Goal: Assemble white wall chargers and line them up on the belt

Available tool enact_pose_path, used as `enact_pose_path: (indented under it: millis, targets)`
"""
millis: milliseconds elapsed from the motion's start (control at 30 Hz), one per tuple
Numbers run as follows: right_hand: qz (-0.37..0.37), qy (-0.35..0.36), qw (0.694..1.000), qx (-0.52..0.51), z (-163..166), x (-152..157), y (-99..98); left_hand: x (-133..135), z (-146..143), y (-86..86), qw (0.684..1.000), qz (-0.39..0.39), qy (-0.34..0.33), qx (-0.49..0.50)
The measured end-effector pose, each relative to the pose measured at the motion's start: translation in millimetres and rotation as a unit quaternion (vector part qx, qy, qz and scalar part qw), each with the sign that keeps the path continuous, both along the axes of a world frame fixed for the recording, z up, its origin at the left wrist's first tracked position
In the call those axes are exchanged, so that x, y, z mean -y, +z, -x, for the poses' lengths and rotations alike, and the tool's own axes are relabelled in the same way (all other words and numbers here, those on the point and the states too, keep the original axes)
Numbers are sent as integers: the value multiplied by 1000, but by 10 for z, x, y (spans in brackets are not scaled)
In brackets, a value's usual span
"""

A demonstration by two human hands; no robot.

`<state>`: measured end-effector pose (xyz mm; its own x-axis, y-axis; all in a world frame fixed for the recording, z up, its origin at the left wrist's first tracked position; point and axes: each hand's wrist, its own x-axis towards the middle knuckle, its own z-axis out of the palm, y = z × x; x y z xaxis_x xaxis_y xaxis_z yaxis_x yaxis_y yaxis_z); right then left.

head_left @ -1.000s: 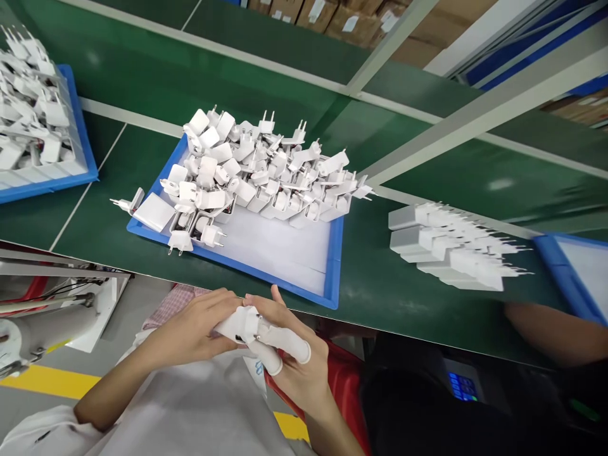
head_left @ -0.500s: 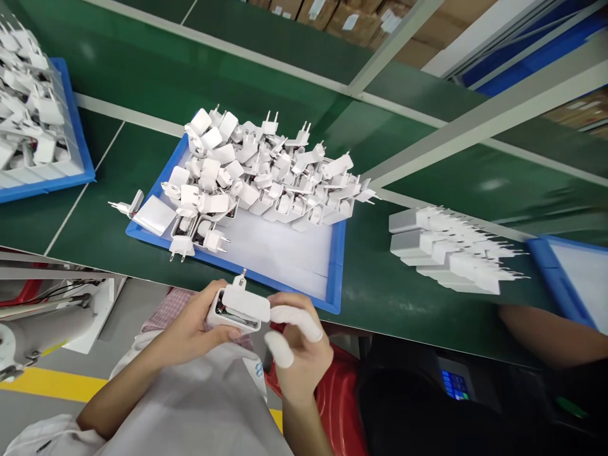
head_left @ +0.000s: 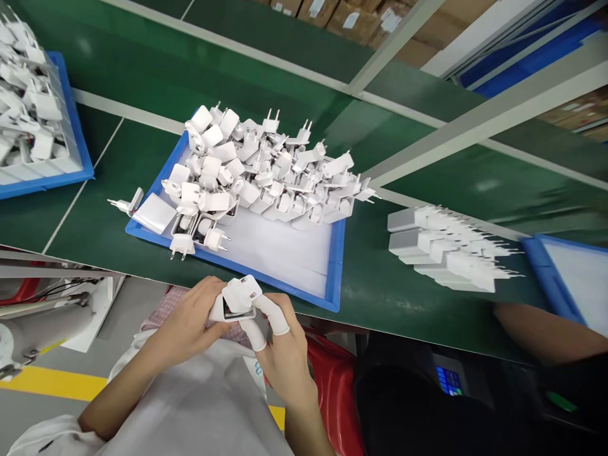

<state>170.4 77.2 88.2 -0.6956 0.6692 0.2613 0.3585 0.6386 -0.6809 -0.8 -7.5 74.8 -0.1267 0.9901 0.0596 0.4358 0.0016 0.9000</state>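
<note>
A white power adapter (head_left: 240, 296), its housing partly uncovered with dark inner parts showing at one end, is in front of my chest. My left hand (head_left: 192, 316) is closed around its left side. White finger cots cover the thumb and index finger of my right hand (head_left: 285, 348); these two fingers pinch the adapter's right end, next to the tilted plug cover. Beyond my hands lies a blue-rimmed tray (head_left: 335, 278) lined with white. Many white adapters with two-pin plugs (head_left: 259, 164) are heaped along its back and left side.
Finished-looking adapters stand in rows (head_left: 446, 250) on the green bench (head_left: 375, 291) to the right. Another full blue tray (head_left: 78, 139) is at the far left. At the right edge are a further blue tray (head_left: 553, 272) and another person's arm (head_left: 536, 332). A red stool (head_left: 335, 386) stands below.
My right hand has moved left and its spread fingers have closed on the adapter. The adapter has been turned, so its plug cover now tilts toward me.
</note>
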Motion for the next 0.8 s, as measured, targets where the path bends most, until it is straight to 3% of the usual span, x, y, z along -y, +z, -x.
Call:
enact_pose_path:
  millis: [233,367,567,800]
  targets:
    - [70,70,995,-11,-32,-115,-137,-48,-39,5,1000,26,1,6]
    - [69,41,996,-30,-41,-81,-72,-53,-32,4,1000,10,-1,13]
    - [5,28,999,-44,10,-38,28,-27,-30,19,1000,1,-4,-8]
    - [83,49,995,-27,-85,-50,-41,-41,-92,17,996,66,-32,58]
